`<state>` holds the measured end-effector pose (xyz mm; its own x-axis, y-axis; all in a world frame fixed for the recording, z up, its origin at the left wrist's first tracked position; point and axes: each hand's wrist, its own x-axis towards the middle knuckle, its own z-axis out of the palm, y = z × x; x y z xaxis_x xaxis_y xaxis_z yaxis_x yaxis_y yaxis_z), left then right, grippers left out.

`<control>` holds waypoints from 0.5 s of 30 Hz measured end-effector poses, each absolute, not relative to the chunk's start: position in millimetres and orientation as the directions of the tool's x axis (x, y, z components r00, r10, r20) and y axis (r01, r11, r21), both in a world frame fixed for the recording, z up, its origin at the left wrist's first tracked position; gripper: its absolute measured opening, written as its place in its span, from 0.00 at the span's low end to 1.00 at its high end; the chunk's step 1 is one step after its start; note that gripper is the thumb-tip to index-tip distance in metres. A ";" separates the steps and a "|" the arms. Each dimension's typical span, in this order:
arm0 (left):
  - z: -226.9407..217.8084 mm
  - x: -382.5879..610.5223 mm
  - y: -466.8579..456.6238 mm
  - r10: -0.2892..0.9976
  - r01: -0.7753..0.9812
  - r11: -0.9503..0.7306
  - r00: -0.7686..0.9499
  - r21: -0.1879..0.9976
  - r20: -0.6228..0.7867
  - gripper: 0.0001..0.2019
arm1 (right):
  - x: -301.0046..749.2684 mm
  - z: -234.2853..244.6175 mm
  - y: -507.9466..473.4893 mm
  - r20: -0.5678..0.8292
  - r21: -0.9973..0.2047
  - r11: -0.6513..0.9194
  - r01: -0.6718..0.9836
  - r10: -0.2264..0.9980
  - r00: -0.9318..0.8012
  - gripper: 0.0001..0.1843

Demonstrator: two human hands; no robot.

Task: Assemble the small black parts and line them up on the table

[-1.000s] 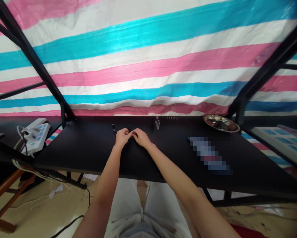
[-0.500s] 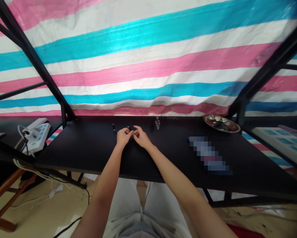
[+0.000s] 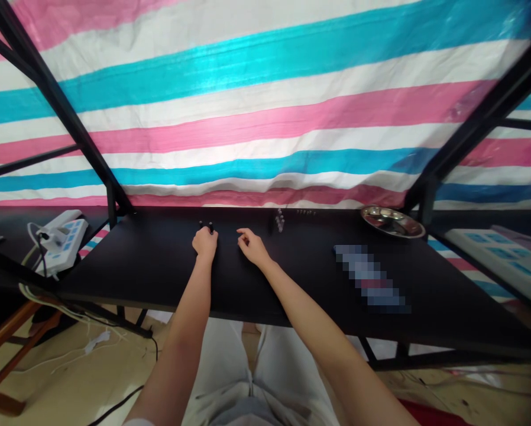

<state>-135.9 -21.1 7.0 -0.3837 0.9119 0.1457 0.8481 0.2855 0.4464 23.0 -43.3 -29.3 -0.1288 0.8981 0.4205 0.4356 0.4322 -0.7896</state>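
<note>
My left hand (image 3: 204, 242) is closed around a small black cylinder (image 3: 211, 227), which stands up past its fingers above the dark table. A second black cylinder (image 3: 200, 225) stands upright just beyond the same hand. To the right, my right hand (image 3: 253, 246) hovers low with nothing in it, its fingers apart and slightly curled. Farther right is a cluster of small pale, clear-looking pieces (image 3: 280, 221), too small to name. Behind them runs a row of tiny pieces (image 3: 306, 212) near the table's back edge.
A shiny metal plate (image 3: 407, 228) lies at the back right of the black table (image 3: 128, 266). In front of it is a blurred-out bluish flat object (image 3: 372, 278). White power strips (image 3: 68, 242) with cables sit at the left. A striped sheet (image 3: 265, 130) hangs behind.
My hands have parted. The left one has moved left with a black cylinder, bringing it beside the standing one. The right one has stayed nearly in place, its fingers now empty.
</note>
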 end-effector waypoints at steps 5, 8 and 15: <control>5.7 -139.3 -16.9 0.905 0.837 0.299 -0.401 0.458 0.141 0.11 | 23.1 -25.6 -45.3 0.419 -0.792 0.430 0.433 0.899 -0.127 0.14; 4.9 -140.6 -15.0 0.903 0.829 0.308 -0.409 0.467 0.131 0.12 | 22.9 -23.9 -46.5 0.420 -0.798 0.429 0.423 0.899 -0.120 0.14; 3.0 -141.3 -12.9 0.895 0.813 0.324 -0.429 0.484 0.122 0.11 | 22.4 -24.0 -46.6 0.441 -0.782 0.445 0.436 0.890 -0.117 0.13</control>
